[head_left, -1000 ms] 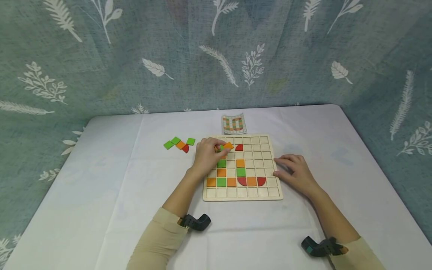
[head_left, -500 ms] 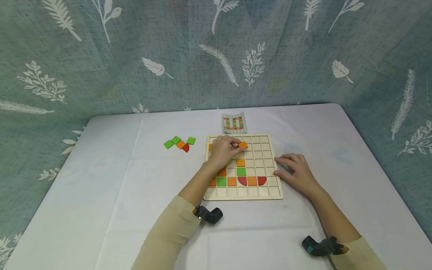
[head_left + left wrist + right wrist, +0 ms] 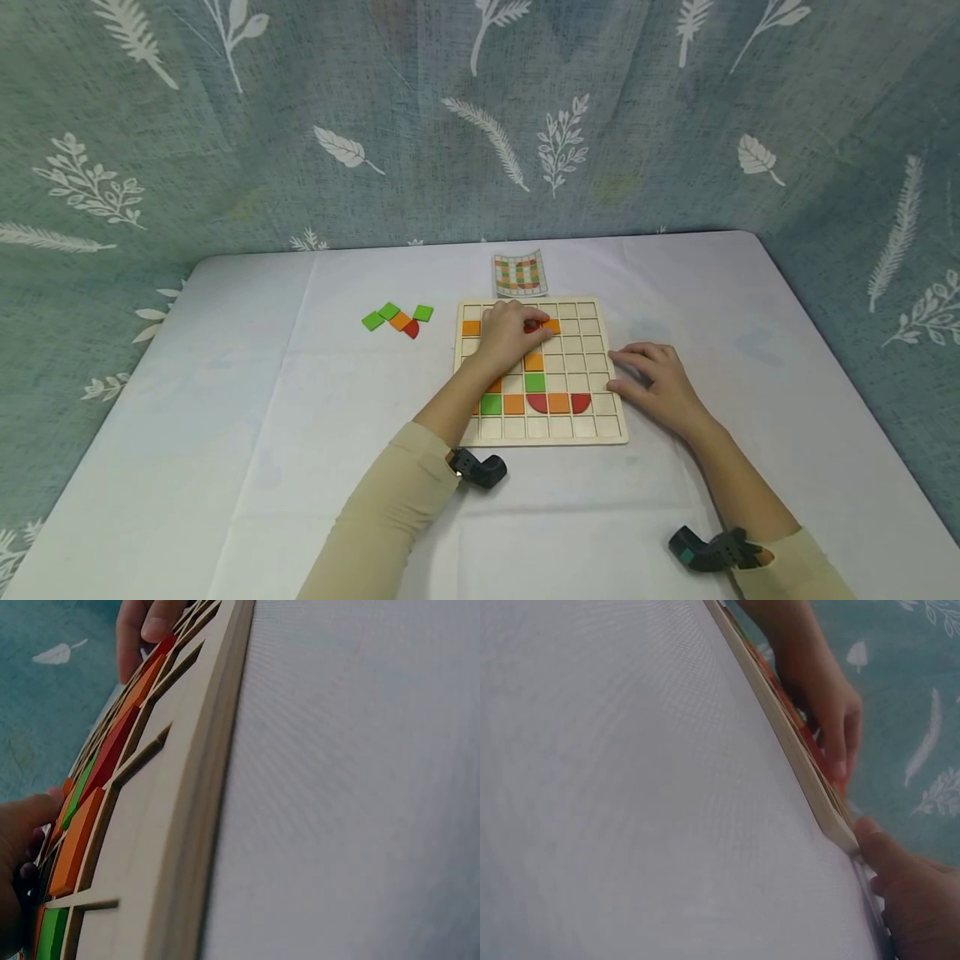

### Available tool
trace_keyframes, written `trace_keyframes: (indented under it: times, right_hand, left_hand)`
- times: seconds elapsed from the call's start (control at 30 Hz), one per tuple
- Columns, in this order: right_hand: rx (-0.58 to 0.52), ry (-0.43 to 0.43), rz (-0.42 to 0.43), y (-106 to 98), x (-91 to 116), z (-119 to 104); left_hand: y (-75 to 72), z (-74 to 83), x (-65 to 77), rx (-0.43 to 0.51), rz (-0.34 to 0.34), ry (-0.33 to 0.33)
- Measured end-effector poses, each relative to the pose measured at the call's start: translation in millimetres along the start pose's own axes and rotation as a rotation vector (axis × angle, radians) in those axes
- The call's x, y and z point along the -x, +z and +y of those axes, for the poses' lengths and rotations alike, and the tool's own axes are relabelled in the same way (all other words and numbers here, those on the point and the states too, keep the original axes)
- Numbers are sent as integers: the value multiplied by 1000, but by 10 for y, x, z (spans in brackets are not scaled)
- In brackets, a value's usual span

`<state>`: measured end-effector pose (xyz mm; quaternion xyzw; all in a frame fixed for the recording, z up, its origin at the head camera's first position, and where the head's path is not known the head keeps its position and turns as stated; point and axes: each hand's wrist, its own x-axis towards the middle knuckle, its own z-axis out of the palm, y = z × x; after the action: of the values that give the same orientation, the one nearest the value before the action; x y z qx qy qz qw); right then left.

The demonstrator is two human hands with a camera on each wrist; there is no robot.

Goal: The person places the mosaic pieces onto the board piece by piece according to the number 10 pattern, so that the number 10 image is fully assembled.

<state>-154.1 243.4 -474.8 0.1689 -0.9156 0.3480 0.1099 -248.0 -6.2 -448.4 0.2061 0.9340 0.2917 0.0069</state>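
A wooden grid board point(image 3: 577, 364) holds green and orange square tiles and red quarter-round tiles in some cells. My left hand point(image 3: 504, 335) is over its upper part. Thumb and forefinger pinch an orange square tile point(image 3: 552, 325), which lies at a cell in the second row. Just left of it, a red tile point(image 3: 532, 327) is partly covered by the fingers. My right hand point(image 3: 662, 387) touches the board's right edge with thumb and forefinger apart. In the right wrist view, its thumb point(image 3: 877, 844) rests at the board's edge.
Left of the board lie several loose tiles: green squares point(image 3: 389, 311), an orange square point(image 3: 401, 321) and a red quarter-round point(image 3: 412, 330). Behind the board is a small pattern card point(image 3: 521, 275). White cloth point(image 3: 337, 467) covers the table; a leaf-print curtain point(image 3: 420, 125) hangs behind.
My left hand has moved right along the second row with the orange tile, from the left side to beside the red tile. The tile now lies flatter. My right hand has stayed put.
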Motion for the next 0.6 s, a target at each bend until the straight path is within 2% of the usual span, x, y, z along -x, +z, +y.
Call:
trace_keyframes:
  times: [0.3,0.43,0.6]
  right_hand:
    - [6,-9,9,3,-1,-4]
    - [7,-18,10,10,1,3]
    - [10,-21,16,12,2,9]
  left_hand:
    - [2,42,-32,1,-13,-78]
    - [-7,26,-21,20,-10,-73]
    - [-59,-25,21,96,32,-55]
